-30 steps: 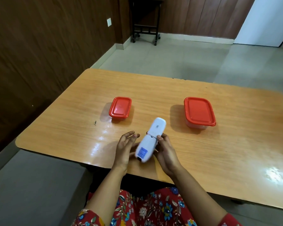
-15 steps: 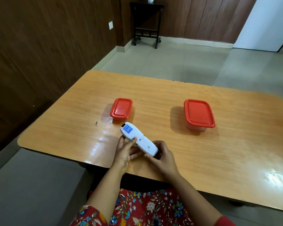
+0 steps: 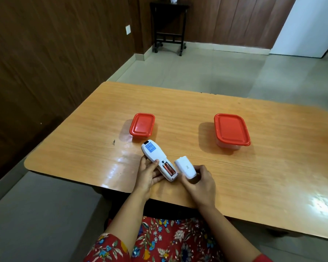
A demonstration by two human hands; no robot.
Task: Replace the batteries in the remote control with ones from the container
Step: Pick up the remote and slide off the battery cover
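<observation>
The white remote control (image 3: 155, 155) lies back side up near the table's front edge, a blue label on its far end. My left hand (image 3: 147, 173) grips its near half. Its battery bay is uncovered and copper-coloured batteries (image 3: 168, 168) show inside. My right hand (image 3: 200, 183) holds the detached white battery cover (image 3: 185, 167) just right of the remote. A small red-lidded container (image 3: 142, 125) sits beyond the remote. A larger red-lidded container (image 3: 231, 130) stands to the right. Both lids are on, so their contents are hidden.
The wooden table (image 3: 273, 167) has rounded corners and a glossy top. A small dark mark (image 3: 113, 142) lies left of the remote. Dark wood panelling runs along the left wall. A black wheeled stand (image 3: 168, 25) stands on the tiled floor far behind.
The battery cover has come off the remote and sits in my right hand, moved to the right. The batteries are now exposed. My left hand keeps holding the remote.
</observation>
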